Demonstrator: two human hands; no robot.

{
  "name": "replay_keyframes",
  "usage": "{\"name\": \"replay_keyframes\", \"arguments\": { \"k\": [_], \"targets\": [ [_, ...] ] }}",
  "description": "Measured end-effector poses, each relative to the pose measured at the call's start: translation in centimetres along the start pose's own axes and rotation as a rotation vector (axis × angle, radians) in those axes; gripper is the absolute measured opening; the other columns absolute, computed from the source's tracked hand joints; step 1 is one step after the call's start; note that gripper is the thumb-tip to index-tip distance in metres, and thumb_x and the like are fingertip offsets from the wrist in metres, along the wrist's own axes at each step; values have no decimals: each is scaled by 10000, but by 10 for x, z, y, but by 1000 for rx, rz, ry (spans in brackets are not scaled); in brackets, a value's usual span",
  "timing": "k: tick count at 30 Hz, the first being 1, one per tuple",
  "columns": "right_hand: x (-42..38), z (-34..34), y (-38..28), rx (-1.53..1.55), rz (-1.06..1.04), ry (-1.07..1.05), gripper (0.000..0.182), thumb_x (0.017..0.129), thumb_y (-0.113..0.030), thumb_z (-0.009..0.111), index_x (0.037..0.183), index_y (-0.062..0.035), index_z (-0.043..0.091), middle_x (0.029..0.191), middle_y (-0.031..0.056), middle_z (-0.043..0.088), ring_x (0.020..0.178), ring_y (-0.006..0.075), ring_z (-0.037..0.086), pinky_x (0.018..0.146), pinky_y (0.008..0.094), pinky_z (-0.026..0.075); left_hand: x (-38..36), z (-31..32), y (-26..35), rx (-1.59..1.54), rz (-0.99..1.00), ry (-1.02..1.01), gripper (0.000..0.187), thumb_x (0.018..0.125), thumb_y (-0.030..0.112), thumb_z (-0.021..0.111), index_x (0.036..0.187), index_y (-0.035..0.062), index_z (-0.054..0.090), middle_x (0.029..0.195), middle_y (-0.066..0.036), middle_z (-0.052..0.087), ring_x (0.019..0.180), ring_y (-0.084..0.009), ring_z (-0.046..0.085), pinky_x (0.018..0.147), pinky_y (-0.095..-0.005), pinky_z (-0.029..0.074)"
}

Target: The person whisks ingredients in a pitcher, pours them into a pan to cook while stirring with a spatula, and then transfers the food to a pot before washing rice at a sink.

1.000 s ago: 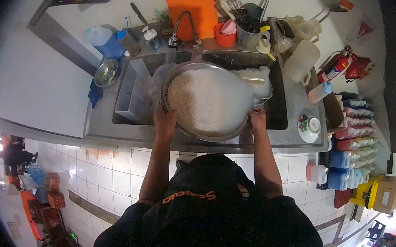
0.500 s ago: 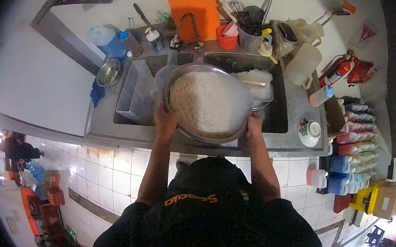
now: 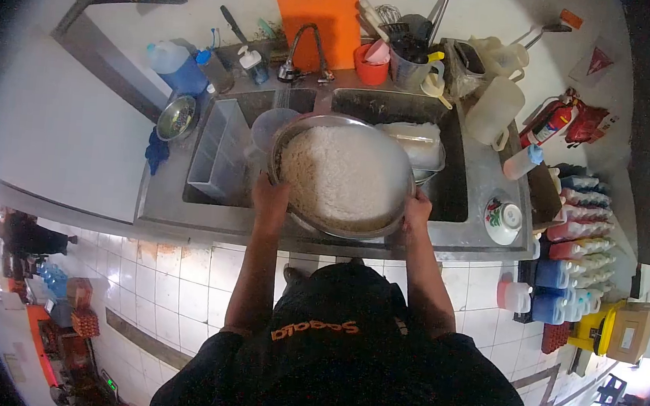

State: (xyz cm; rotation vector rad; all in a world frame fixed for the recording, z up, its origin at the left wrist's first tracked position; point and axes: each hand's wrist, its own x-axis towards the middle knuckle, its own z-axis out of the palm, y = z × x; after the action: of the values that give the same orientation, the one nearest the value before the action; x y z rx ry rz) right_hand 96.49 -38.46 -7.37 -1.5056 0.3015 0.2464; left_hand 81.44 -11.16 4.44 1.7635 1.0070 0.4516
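A large round metal bowl [image 3: 282,144] is held over the near part of a double sink [image 3: 458,186]. Inside it lies pale, whitish rice or a similar grain [image 3: 339,175], cloudy white on the right side. My left hand [image 3: 269,196] grips the bowl's left rim, fingers partly hidden by it. On the right rim, my right hand [image 3: 418,210] is closed. Behind the bowl's left edge a translucent container [image 3: 270,123] sits under the faucet [image 3: 287,72]. A clear tub with whitish contents [image 3: 417,141] shows at the right.
A tall plastic bin [image 3: 220,150] stands in the left basin. An orange cutting board [image 3: 318,26], a red cup [image 3: 371,68] and jugs [image 3: 495,111] line the back. An upturned bowl [image 3: 505,220] sits at the right, a small metal bowl [image 3: 178,118] at the left.
The view has shifted slightly. Both hands still hold the bowl, which sits a little lower in view, showing more of the container under the faucet.
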Motion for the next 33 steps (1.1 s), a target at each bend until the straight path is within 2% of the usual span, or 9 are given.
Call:
{"name": "replay_keyframes", "arguments": {
  "k": [3, 9, 11, 12, 14, 19, 22, 24, 33],
  "targets": [
    [2, 0, 11, 60, -32, 48, 243, 731, -50, 587, 957, 23, 636, 779, 74, 635, 637, 145, 550, 581, 308, 448, 4, 2, -11, -72, 96, 9, 337, 730, 131, 585, 1008, -57, 553, 867, -177, 610, 787, -283, 600, 712, -386, 459],
    [10, -9, 23, -119, -36, 46, 274, 695, -13, 584, 961, 30, 635, 812, 86, 637, 681, 155, 570, 617, 291, 456, -15, -5, 17, -107, 54, -35, 282, 744, 118, 569, 969, -51, 562, 795, -148, 597, 627, -218, 584, 500, -347, 459],
    [-8, -4, 2, 11, 1, 44, 284, 685, -19, 593, 961, 31, 635, 809, 92, 638, 679, 160, 575, 619, 291, 459, -10, -4, 0, -177, 173, -59, 266, 740, 94, 561, 960, -55, 561, 771, -135, 596, 576, -194, 573, 447, -329, 444],
    [-16, -2, -8, 141, 37, 40, 294, 675, -25, 601, 961, 32, 636, 805, 98, 638, 677, 166, 580, 620, 291, 462, -14, -4, 4, -178, 172, -58, 266, 740, 94, 561, 960, -55, 561, 771, -135, 596, 576, -194, 573, 447, -329, 444],
    [-19, -3, -15, 117, 39, 10, 296, 706, -18, 565, 991, 47, 608, 849, 112, 632, 717, 184, 587, 646, 298, 462, -28, -6, 25, -252, 41, -52, 256, 729, 65, 548, 956, -53, 563, 755, -128, 595, 583, -189, 575, 458, -329, 452],
    [-1, -7, 5, 29, 47, -31, 264, 752, -17, 531, 999, 58, 585, 868, 121, 623, 740, 201, 589, 657, 313, 462, -49, -13, 51, -184, 19, -26, 230, 719, 51, 539, 921, -56, 564, 750, -142, 589, 550, -209, 577, 398, -325, 443],
    [-8, -8, -10, -102, 10, -35, 243, 759, -19, 540, 986, 52, 588, 862, 121, 621, 726, 205, 590, 645, 315, 464, -45, -13, 40, -167, -5, -43, 217, 716, 47, 536, 893, -78, 555, 746, -161, 585, 535, -232, 588, 353, -324, 440],
    [-20, -4, -28, 47, 99, -38, 248, 761, -24, 545, 993, 55, 585, 863, 121, 622, 716, 207, 591, 627, 317, 465, -43, -14, 37, -186, -27, -84, 218, 715, 48, 537, 883, -92, 547, 745, -171, 584, 531, -244, 594, 335, -325, 441],
    [7, -11, 10, 0, 70, -35, 314, 754, -18, 548, 1054, 72, 562, 877, 141, 619, 727, 238, 601, 635, 318, 477, -42, -11, 40, -133, -20, -65, 302, 716, 75, 555, 941, -120, 506, 796, -193, 591, 564, -265, 614, 365, -324, 493]
  ]
}}
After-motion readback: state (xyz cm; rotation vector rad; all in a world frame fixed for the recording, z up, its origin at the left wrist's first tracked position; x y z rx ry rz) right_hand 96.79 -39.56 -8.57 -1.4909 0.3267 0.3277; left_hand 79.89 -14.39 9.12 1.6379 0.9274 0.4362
